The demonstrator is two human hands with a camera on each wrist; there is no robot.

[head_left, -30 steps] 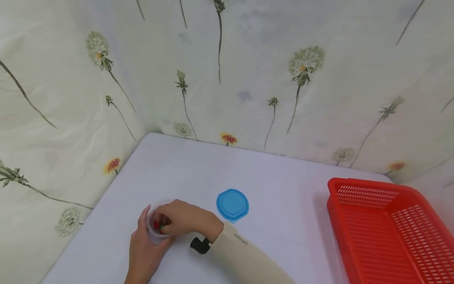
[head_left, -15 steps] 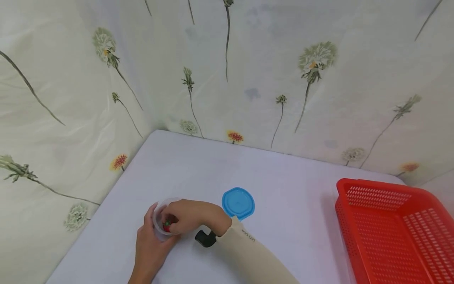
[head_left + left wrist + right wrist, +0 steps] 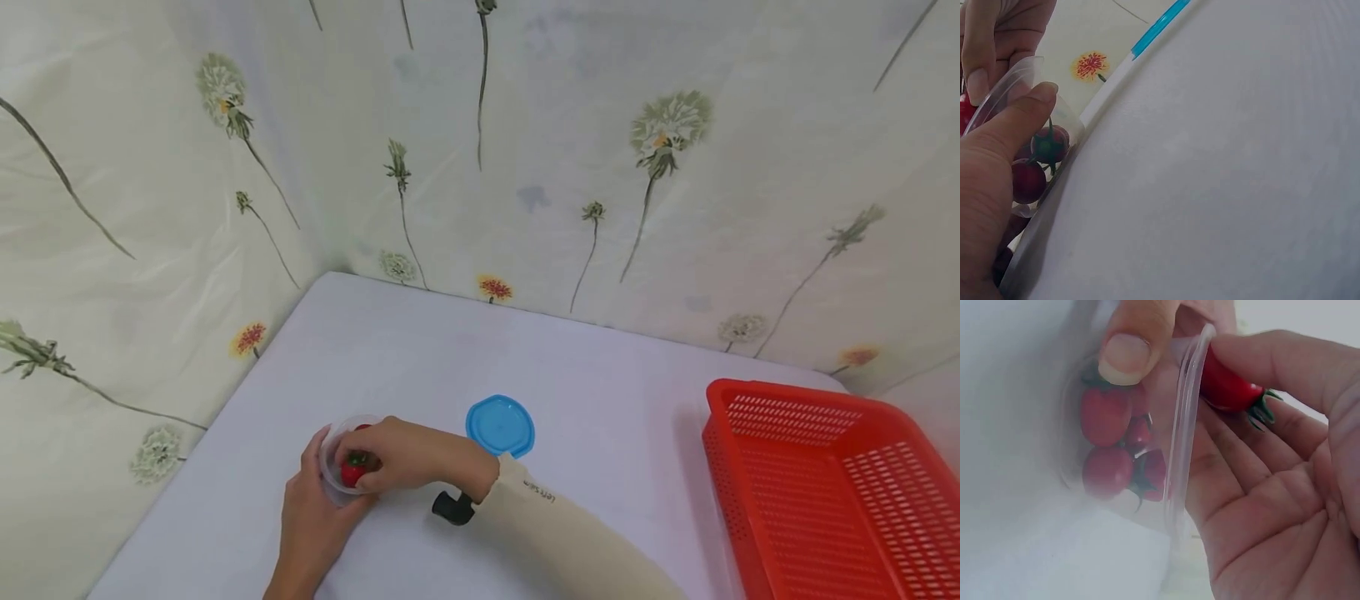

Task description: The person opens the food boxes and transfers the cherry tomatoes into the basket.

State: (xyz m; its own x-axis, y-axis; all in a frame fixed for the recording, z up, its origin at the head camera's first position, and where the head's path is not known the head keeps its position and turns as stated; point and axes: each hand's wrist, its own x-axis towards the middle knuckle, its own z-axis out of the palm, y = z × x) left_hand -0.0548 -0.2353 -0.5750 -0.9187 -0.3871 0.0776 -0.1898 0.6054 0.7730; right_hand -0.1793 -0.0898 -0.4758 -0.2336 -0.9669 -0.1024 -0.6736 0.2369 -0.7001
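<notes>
A clear plastic tub [image 3: 327, 468] stands on the left part of the white table, with my left hand [image 3: 311, 512] wrapped around its side. Through its wall, several cherry tomatoes [image 3: 1107, 470] with green stems show in the right wrist view. At the tub's mouth, my right hand [image 3: 405, 454] pinches one red cherry tomato [image 3: 1230, 386] between thumb and fingers. That tomato's green stem points toward the right palm. In the left wrist view, my left thumb [image 3: 1019, 119] lies along the outside of the tub near the rim.
A blue lid [image 3: 501, 426] lies flat just beyond my right wrist. On the right of the table [image 3: 600, 467] stands a large red plastic basket [image 3: 722, 492]. A flower-patterned cloth [image 3: 450, 167] hangs behind and to the left.
My right hand has risen slightly from within the tub, and the pinched tomato shows more fully at the mouth. My left hand keeps its grip on the tub.
</notes>
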